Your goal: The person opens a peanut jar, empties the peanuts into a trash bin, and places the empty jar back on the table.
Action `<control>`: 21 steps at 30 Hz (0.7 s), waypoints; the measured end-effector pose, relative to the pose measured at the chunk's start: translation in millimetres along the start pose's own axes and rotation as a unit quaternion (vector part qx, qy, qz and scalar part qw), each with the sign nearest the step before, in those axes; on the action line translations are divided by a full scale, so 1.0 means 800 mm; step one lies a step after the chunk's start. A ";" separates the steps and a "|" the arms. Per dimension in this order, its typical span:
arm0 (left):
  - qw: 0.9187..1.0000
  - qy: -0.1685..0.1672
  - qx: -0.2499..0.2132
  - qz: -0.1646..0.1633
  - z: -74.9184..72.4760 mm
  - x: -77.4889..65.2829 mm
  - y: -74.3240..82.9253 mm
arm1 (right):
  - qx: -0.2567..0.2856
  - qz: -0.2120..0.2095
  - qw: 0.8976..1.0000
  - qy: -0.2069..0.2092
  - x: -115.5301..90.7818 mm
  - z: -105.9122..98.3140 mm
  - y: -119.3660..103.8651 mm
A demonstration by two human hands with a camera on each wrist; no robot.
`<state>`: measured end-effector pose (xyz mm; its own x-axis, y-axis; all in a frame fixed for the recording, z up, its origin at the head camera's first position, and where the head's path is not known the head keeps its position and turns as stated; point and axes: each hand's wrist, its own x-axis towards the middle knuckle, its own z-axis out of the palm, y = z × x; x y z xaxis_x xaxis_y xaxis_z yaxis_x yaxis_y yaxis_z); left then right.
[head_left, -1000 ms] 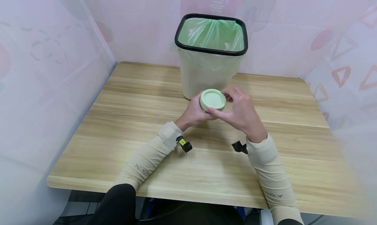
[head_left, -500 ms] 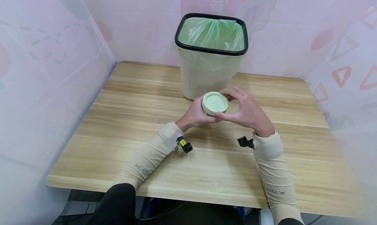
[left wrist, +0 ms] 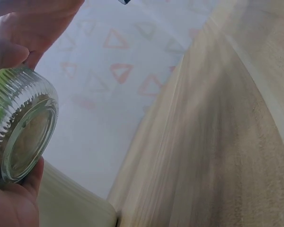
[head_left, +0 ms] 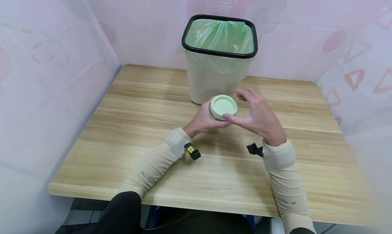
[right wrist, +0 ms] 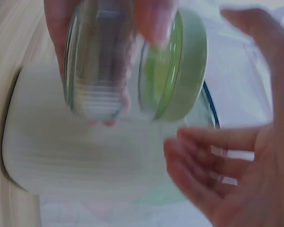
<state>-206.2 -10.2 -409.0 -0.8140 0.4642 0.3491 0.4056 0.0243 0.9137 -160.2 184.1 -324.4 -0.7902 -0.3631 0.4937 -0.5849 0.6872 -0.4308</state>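
Note:
A small clear glass jar [left wrist: 31, 113] with ribbed sides is held by my left hand [head_left: 204, 117] above the table, in front of the bin. Its pale green round lid [head_left: 223, 105] sits on top and faces up toward the head camera. Seen from the right wrist, the jar's glass body and the lid's thick rim [right wrist: 191, 66] show side by side, a bit blurred. My right hand [head_left: 258, 115] is just right of the lid, thumb and fingers spread apart. In the right wrist view its bent fingers [right wrist: 199, 165] stand clear of the lid.
A cream bin [head_left: 214, 81] with a black rim [head_left: 218, 53] and a green plastic liner [head_left: 223, 33] stands at the back of the wooden table [head_left: 137, 118]. Printed pale curtains [head_left: 147, 30] enclose the table at the back and both sides.
The jar has shifted slightly right and nearer me in the left hand. My right hand's fingers have lifted off the lid's far edge and spread wider, the hand drawing back to the right.

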 end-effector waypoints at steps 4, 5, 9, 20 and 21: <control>1.000 0.011 0.005 -0.003 0.001 0.000 0.000 | -0.027 0.023 0.998 0.046 0.000 0.005 -0.016; 1.000 0.013 0.005 -0.005 0.000 -0.001 0.000 | -0.028 0.029 0.998 0.054 0.000 0.007 -0.020; 1.000 0.026 0.008 -0.015 0.000 0.000 -0.001 | -0.032 0.061 0.995 0.072 -0.001 0.013 -0.035; 0.998 0.051 0.039 -0.026 0.001 0.000 0.003 | -0.077 0.121 0.987 0.074 -0.005 0.033 -0.049; 0.997 0.052 0.042 -0.026 0.001 0.000 0.003 | -0.078 0.122 0.987 0.074 -0.004 0.034 -0.050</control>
<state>-204.5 -9.6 -406.8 -0.8718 0.3658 0.3258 0.3917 0.1210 0.9121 -139.1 140.9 -329.7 -0.8623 -0.0868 0.4989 -0.3361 0.8351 -0.4356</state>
